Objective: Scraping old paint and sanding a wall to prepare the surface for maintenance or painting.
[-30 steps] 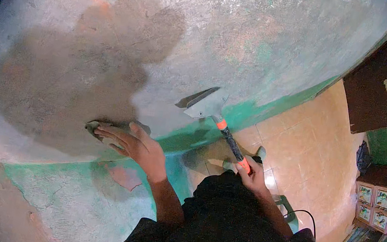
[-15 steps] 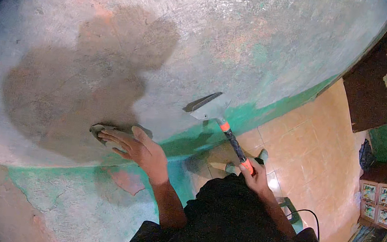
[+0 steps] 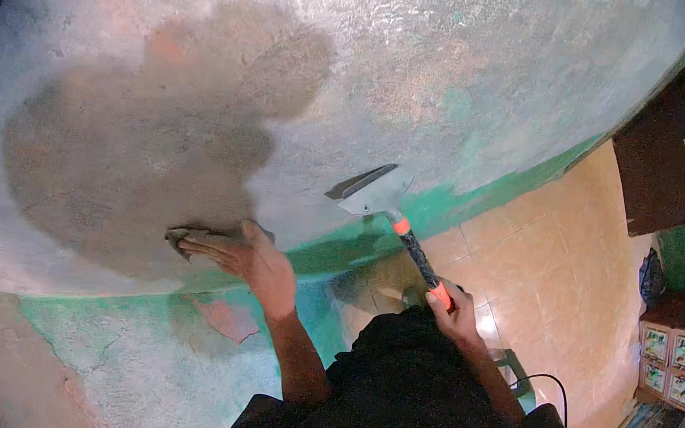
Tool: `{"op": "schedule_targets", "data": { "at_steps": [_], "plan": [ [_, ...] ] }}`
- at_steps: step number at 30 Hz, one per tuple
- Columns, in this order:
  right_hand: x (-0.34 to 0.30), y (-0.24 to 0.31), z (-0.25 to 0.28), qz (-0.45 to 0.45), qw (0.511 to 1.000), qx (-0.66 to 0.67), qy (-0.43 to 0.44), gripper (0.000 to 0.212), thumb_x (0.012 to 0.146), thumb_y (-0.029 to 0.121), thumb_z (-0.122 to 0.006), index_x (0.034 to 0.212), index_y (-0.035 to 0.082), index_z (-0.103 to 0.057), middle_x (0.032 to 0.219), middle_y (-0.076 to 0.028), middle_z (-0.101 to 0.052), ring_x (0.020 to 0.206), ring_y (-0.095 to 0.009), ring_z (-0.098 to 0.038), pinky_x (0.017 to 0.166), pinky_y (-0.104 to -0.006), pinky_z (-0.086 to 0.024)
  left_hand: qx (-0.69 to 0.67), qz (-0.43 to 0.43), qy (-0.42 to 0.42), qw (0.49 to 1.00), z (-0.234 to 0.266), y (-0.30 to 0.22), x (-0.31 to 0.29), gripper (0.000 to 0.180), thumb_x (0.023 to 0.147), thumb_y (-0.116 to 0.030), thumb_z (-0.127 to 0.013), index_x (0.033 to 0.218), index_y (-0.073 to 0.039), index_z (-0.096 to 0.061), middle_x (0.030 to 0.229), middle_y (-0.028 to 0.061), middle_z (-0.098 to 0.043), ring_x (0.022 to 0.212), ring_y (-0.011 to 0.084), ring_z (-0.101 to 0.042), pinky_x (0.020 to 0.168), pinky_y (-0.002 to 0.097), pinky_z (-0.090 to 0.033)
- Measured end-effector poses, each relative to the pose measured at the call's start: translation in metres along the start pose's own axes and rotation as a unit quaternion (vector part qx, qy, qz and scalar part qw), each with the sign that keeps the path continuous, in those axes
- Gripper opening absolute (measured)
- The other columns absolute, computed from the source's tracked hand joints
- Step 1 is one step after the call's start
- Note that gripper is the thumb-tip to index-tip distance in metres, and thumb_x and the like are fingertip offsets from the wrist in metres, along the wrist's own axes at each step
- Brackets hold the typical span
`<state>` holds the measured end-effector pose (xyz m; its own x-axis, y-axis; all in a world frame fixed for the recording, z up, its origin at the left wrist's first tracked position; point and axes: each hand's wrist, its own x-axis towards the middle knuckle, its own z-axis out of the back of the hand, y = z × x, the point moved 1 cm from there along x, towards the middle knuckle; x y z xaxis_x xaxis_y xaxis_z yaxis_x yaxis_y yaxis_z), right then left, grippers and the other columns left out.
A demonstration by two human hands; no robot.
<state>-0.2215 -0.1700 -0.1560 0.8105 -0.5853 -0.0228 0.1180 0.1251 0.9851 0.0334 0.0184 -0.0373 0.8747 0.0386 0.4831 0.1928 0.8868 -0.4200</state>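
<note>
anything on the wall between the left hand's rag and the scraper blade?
Nothing: the head view shows only bare grey wall between rag under left hand and scraper blade.

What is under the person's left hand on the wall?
A small cloth or sponge pokes out from under the left hand, pressed flat against the dark wet patch of the grey wall. The fingers cover most of it, so its full shape stays hidden.
</note>
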Motion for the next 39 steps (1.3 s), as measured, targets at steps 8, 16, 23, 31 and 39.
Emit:
{"op": "schedule_targets", "data": {
  "at_steps": [8,16,23,31,39],
  "plan": [
    [0.001,-0.013,0.007,-0.002,0.998,-0.044,0.039,0.029,0.088,0.014,-0.066,0.113,0.0,-0.061,0.07,-0.004,-0.057,0.066,-0.008,-0.052,0.061,-0.0249,-0.044,-0.147,0.055,0.228,0.961,-0.018,0.004,-0.012,0.091,0.098,-0.049,-0.034,0.14,0.016,0.013,0.149,0.0361,0.019,0.141,0.0469,0.014,0.113,0.0535,0.008],
    [0.008,-0.03,0.003,-0.001,0.999,0.014,0.041,0.033,0.087,0.009,-0.066,0.118,0.0,-0.059,0.071,-0.006,-0.061,0.065,-0.006,-0.055,0.059,-0.0254,-0.046,-0.13,0.057,0.207,0.968,-0.019,-0.002,-0.012,0.091,0.098,-0.049,-0.034,0.141,0.015,0.013,0.149,0.035,0.018,0.141,0.0461,0.013,0.113,0.0536,0.008],
    [0.01,-0.02,0.008,0.052,0.998,-0.042,0.008,0.027,0.085,0.015,-0.069,0.107,0.003,-0.06,0.074,-0.012,-0.062,0.065,-0.021,-0.057,0.061,-0.0338,-0.046,-0.132,0.05,0.179,0.974,-0.02,-0.013,-0.018,0.09,0.098,-0.05,-0.033,0.142,0.014,0.013,0.15,0.034,0.018,0.142,0.0453,0.013,0.113,0.0538,0.007],
    [0.004,-0.01,0.0,-0.033,0.999,-0.007,0.005,0.023,0.086,0.024,-0.069,0.1,0.007,-0.062,0.072,-0.014,-0.059,0.064,-0.03,-0.056,0.062,-0.0372,-0.045,-0.121,0.051,0.16,0.978,-0.019,-0.009,-0.016,0.09,0.098,-0.05,-0.033,0.142,0.013,0.012,0.15,0.0329,0.017,0.142,0.0444,0.012,0.113,0.0539,0.007],
    [0.016,-0.005,0.0,-0.01,1.0,0.021,-0.006,0.022,0.085,0.022,-0.071,0.099,0.006,-0.064,0.07,-0.011,-0.059,0.061,-0.022,-0.054,0.06,-0.0322,-0.044,-0.11,0.043,0.129,0.985,-0.019,-0.019,-0.013,0.089,0.098,-0.051,-0.032,0.143,0.012,0.012,0.151,0.0317,0.017,0.142,0.0435,0.012,0.113,0.0541,0.006]
  ]
}}
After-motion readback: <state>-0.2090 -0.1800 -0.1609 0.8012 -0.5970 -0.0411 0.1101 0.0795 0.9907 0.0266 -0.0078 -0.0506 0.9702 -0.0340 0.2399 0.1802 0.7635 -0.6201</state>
